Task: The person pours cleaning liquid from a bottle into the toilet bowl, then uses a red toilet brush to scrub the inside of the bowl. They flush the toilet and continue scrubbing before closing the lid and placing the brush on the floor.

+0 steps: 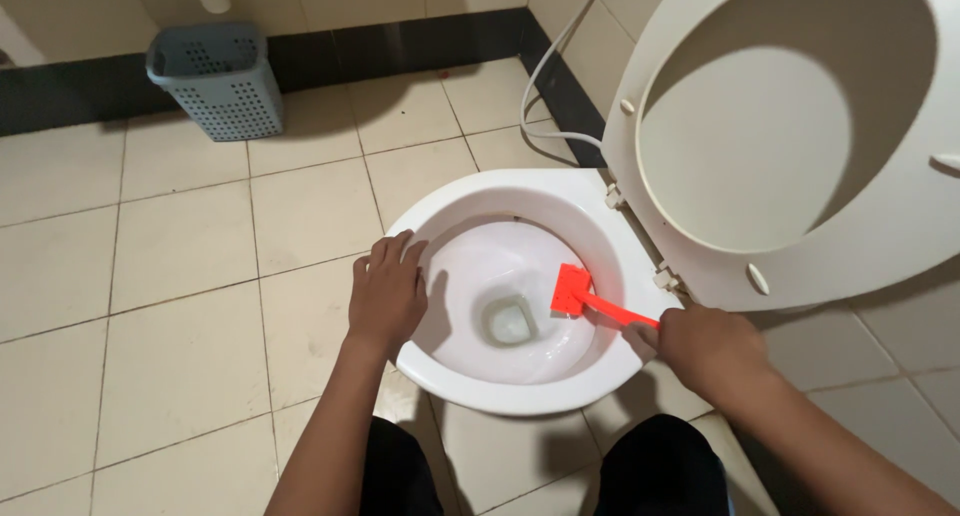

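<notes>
One bright orange plastic toilet brush [590, 298] sits in my right hand [705, 348], fist clenched round the end of its thin handle, its flat head pressed against the inner right wall of the white ceramic toilet bowl [440, 371]. It looks light and stiff — best gripped far back, though wet plastic may slip. My left hand [386, 291] rests flat and spread on the rim. The bristles face away, unseen — the raised seat [900, 216] is cut off.

Bathroom, toilet bowl [420, 366], tiled floor [180, 276]
</notes>
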